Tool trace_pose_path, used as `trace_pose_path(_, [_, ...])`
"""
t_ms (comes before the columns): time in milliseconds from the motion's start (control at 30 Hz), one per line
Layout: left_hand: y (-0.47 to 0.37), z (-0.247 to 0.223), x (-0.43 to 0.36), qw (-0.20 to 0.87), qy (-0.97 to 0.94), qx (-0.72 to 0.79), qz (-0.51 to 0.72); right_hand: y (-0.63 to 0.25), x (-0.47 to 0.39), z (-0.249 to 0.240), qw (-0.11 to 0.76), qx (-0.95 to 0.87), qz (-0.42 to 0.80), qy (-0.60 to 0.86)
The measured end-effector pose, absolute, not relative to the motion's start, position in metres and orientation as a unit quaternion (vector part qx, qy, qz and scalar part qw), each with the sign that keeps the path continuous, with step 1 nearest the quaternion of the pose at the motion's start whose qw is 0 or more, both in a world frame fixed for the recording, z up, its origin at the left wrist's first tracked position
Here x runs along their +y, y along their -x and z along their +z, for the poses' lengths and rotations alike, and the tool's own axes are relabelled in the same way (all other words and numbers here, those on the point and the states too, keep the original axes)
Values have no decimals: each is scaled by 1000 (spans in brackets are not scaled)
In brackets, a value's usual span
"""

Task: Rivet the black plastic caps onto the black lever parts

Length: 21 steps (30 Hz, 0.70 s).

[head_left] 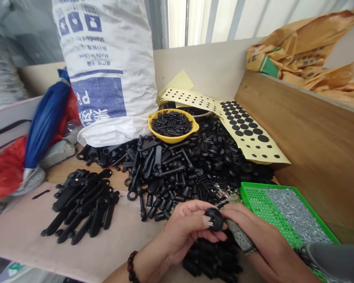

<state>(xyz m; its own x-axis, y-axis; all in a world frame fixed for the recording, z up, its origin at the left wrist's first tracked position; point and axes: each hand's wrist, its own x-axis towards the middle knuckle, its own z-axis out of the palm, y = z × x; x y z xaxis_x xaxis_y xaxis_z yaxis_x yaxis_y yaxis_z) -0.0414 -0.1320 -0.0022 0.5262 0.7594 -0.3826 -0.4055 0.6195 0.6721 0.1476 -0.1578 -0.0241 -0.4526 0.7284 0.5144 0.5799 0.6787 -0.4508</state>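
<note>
"Two bare hands in the shot, right? What's the left one doing?"

"Left hand (191,222) is curled most of the way closed around a round black disc (214,218). Thumb's across the near face, fingers bent behind and under it. There's a bead bracelet (131,267) on that wrist."

"And the right hand (256,232)?"

"Back of it faces the camera, fingers half bent, tips right at the disc's edge. Can't tell if it's really pinching or just resting there. There's a grey speckled sleeve (241,236) about where the thumb should be, but I can't tell if it's worn or held."

"So where's the disc sitting?"

"Up off the tabletop (129,232), between both hands, just above a bunch of black parts (212,259) partly hidden by them. The big black heap (157,159) is behind that, with a yellow bowl (177,138) of small dark ribbed pieces at its back."

"What about the sides?"

"Green tray (255,206) with small silvery bits (297,214) just beside the right hand. Way over on the left there's a separate pile of long black arms (82,204), well apart from both hands."
</note>
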Motion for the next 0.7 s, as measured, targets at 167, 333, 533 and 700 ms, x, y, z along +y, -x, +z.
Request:
trace_pose_path(167, [42,-4,-135,858,-250,305,330,-146,-157,-25,345,-852,95,381])
trace_pose_path(333, [41,-8,-136,874,-235,271,328,-146,-159,-20,366,-851,80,368])
trace_pose_path(533, [43,-13,-142,900,-220,212,312,-142,-160,-7,380,-847,118,353])
trace_pose_path(700, [42,-17,-147,908,-194,184,322,-140,-161,-7,395,-837,156,343])
